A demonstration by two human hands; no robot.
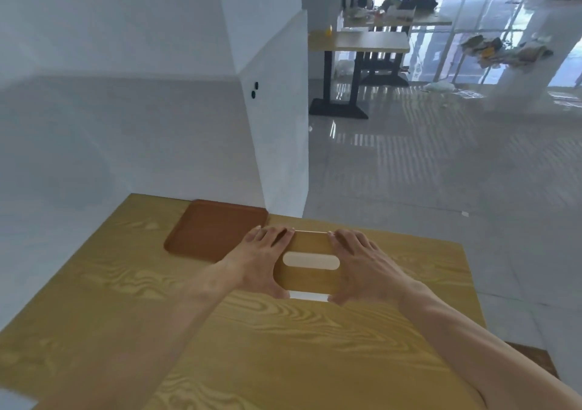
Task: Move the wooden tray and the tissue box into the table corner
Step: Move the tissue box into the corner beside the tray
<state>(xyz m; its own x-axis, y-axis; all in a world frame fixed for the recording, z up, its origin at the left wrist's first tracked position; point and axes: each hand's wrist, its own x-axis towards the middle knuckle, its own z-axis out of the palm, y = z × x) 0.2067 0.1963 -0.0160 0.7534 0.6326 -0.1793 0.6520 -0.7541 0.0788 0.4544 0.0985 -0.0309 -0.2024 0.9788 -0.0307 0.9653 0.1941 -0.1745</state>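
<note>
The wide yellow wood-grain table [252, 331] spreads under my grip and runs away from it on all sides, its far left edge meeting the white wall [126, 126], which rises beyond my fingertips. To the right of my grip the table ends and a glossy grey tiled floor [409, 173] begins, with other tables and scattered clutter far off past it.

Just left of my grip, and a little farther from me, lies the flat reddish-brown wooden tray [208, 230] with rounded corners and a low raised rim. Its far edge sits close against the wall, and its near right corner slips under my left wrist, so I cannot tell whether it touches the thing I hold.

Between my two hands sits the rectangular tissue box with a tan wooden lid and a pale oval slot [310, 260]. A white side panel shows below the lid on the edge nearest me. The box rests on the table, just beside the tray's right side.

My left hand [263, 258] clasps the left end of the box, fingers laid over the far top corner and thumb on the near side. My right hand [362, 264] mirrors it on the right end, fingers spread over the lid's far corner, thumb curled at the near edge. Both press inward against the box.
</note>
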